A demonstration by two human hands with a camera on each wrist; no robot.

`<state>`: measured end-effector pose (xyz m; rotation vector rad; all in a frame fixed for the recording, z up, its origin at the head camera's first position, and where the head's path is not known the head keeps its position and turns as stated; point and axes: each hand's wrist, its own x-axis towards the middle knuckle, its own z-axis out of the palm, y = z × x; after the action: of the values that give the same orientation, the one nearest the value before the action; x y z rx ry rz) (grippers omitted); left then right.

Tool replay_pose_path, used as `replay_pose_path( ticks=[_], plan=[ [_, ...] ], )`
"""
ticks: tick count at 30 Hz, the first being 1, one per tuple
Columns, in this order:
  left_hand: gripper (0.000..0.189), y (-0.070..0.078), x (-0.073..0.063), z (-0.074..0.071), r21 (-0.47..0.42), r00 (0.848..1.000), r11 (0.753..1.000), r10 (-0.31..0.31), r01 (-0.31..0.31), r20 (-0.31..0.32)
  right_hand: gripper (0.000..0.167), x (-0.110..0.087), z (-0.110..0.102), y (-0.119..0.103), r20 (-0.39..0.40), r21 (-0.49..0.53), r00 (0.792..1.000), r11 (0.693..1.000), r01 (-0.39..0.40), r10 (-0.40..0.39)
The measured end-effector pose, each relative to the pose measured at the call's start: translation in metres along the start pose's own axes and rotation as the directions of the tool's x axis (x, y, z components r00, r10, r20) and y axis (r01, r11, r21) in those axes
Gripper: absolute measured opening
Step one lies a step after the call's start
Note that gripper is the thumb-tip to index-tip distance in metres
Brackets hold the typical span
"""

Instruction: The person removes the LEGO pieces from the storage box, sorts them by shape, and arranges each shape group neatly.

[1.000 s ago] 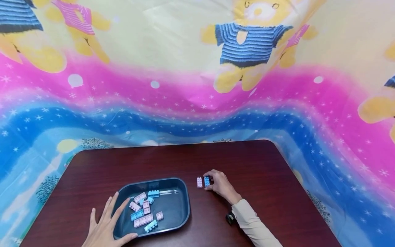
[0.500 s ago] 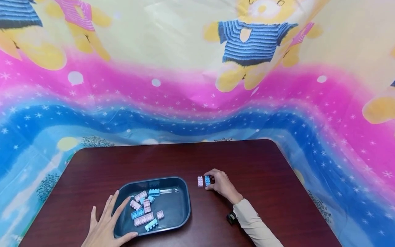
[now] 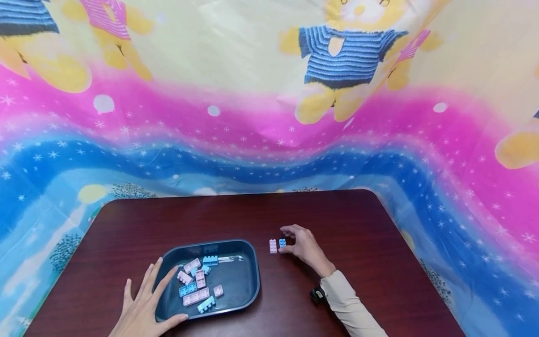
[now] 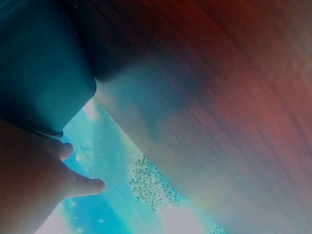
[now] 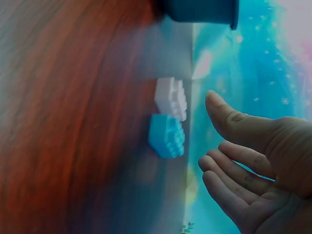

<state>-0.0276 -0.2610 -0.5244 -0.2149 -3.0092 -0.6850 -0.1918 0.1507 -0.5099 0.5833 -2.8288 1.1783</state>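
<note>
A pale pink toy building brick [image 3: 273, 246] and a blue one [image 3: 282, 242] stand side by side, studs up, on the table to the right of the dark tray [image 3: 257, 271]. Over the blue brick [image 5: 165, 136] is my right hand [image 3: 310, 250]; in the right wrist view its thumb and fingers are spread apart, away from the brick, with nothing between them. My left hand [image 3: 141, 304] lies against the tray's left end, fingers spread and straight, the thumb at the near rim. Several pink and blue bricks [image 3: 196, 297] lie loose in the tray.
The dark red-brown table [image 3: 337, 215] has rounded far corners. Behind it hangs a colourful cloth [image 3: 252, 135] printed with teddy bears, which also runs down both sides.
My right hand has let go of the blue brick, its fingers parting and lifting slightly away. Both bricks stay in place. The left hand and tray hold still.
</note>
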Motion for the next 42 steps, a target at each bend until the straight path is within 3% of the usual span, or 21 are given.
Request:
replay_pose_path(
  ticks=[9, 14, 18, 26, 42],
  plan=[
    [0.106, 0.002, 0.0, -0.001, 0.018, 1.0, 1.0, -0.013, 0.013, 0.012, 0.053, 0.002, 0.005, -0.028, 0.026, 0.067, 0.999, 0.997, 0.026, -0.028],
    [0.106, 0.001, -0.001, 0.0, 0.02, 1.0, 1.0, -0.013, 0.013, 0.008, 0.051, 0.001, 0.011, -0.052, 0.04, 0.123, 0.995, 0.988, 0.09, -0.096],
    [0.106, 0.002, -0.001, 0.001, 0.011, 1.0, 1.0, -0.014, 0.014, 0.012, 0.051, 0.0, 0.018, -0.073, 0.052, 0.111, 0.987, 0.983, 0.146, -0.153],
    [0.107, 0.001, 0.0, 0.0, 0.006, 1.0, 1.0, -0.012, 0.012, 0.009, 0.052, 0.001, 0.04, -0.103, 0.152, 0.145, 0.97, 0.975, 0.167, -0.189],
    [0.106, -0.002, 0.0, -0.002, 0.01, 1.0, 1.0, 0.006, -0.006, 0.007, 0.052, 0.002, 0.085, -0.131, 0.27, 0.04, 0.937, 0.975, 0.217, -0.22]
  ],
)
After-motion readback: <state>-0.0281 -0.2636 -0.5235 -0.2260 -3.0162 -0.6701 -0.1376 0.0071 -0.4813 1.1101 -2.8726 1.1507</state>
